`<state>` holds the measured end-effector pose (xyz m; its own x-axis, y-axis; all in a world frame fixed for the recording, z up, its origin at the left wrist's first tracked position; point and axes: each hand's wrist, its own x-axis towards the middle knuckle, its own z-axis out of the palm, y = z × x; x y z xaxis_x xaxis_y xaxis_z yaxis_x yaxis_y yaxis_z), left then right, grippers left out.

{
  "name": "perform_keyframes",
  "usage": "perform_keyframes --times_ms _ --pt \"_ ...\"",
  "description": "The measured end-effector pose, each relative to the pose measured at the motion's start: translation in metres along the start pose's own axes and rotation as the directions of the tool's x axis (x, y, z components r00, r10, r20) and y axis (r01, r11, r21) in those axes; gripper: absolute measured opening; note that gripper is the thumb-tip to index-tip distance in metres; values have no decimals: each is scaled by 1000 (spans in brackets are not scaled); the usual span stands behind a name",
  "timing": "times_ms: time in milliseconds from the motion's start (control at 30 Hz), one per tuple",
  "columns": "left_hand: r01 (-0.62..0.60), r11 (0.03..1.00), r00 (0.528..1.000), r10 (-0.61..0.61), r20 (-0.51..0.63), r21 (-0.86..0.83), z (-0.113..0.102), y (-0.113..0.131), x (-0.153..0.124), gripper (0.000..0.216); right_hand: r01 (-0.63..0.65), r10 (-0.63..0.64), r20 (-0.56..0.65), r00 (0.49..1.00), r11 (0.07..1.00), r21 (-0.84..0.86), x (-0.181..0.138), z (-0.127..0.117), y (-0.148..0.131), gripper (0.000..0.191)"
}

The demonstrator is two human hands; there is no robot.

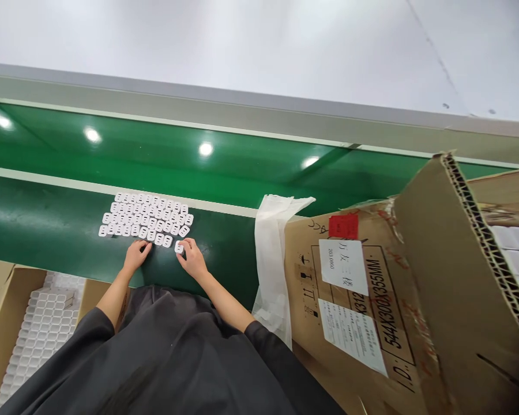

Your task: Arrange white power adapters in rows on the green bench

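Observation:
Several small white rounded-square plastic pieces [149,214], each with dark slots or marks on top, lie in close, slightly uneven rows on a dark green work surface [47,216]. My right hand [193,260] pinches one single white piece [179,246] between thumb and fingers, just off the right end of the front row. At the near edge of the group rests my left hand [136,256], its fingers bent and slightly apart beside the front pieces. No piece shows in it, though its palm side is hidden.
A green conveyor belt [164,164] runs behind a pale rail. On the right stands a large cardboard box [303,259] with a raised flap and white plastic sheeting [270,248] over its edge. At lower left, an open carton [6,323] holds stacked white parts [43,323].

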<state>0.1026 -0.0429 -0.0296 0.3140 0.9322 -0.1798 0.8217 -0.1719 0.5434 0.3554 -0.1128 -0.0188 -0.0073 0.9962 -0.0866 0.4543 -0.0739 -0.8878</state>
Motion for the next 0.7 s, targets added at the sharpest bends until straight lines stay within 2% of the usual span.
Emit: perform_keyframes --times_ms 167,333,433,533,700 --pt "-59 991 966 88 245 -121 6 21 -1 42 -16 16 -16 1000 1000 -2 11 18 1 28" --pt "-44 973 926 125 357 -228 21 44 4 43 -34 35 -25 999 998 55 5 11 1 28" --pt "11 969 937 76 341 -245 23 46 12 49 -60 63 -22 998 993 106 -17 -9 3 28" --pt "69 966 941 20 338 -248 20 49 21 59 -104 108 -17 994 980 172 -53 -40 0 27" --pt "58 963 887 72 456 -264 17 69 27 79 -144 152 -8 988 949 281 -139 -117 -32 24"
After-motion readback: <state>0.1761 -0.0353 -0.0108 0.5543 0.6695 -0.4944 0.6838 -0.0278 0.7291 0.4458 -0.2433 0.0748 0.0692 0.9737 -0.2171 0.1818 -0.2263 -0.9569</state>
